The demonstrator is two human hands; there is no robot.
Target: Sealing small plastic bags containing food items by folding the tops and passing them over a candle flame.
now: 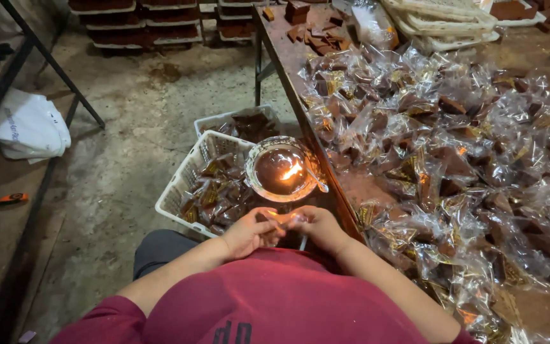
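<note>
a: where were the hands?

b: close together, low in the view, just above the person's red shirt (275,306). the left hand (247,233) and the right hand (316,226) met at their fingertips, and both pinched a small clear wrapped sweet (280,220) between them. so the fingers of both hands were clenched on that one packet, at the near edge of the desk (288,57).

a: and right in front of them?

b: a small glass bowl (281,171) with a lit flame (293,171) inside, just beyond the hands. it sat on top of a white plastic basket (183,185) that held wrapped brown pieces. a second white basket (240,122) stood behind it, touching or nearly so, also with dark pieces inside.

a: what lay on the desk?

b: a large heap of clear packets with brown pieces (453,165) covered most of it, to the right of the hands. at the far end lay unwrapped brown blocks (316,32), and beyond them a stack of white trays (444,22).

a: anything else?

b: a white plastic bag (30,127) on the concrete floor (141,127) to the left, well apart from the hands, and stacked trays of brown blocks (141,22) along the far wall.
</note>
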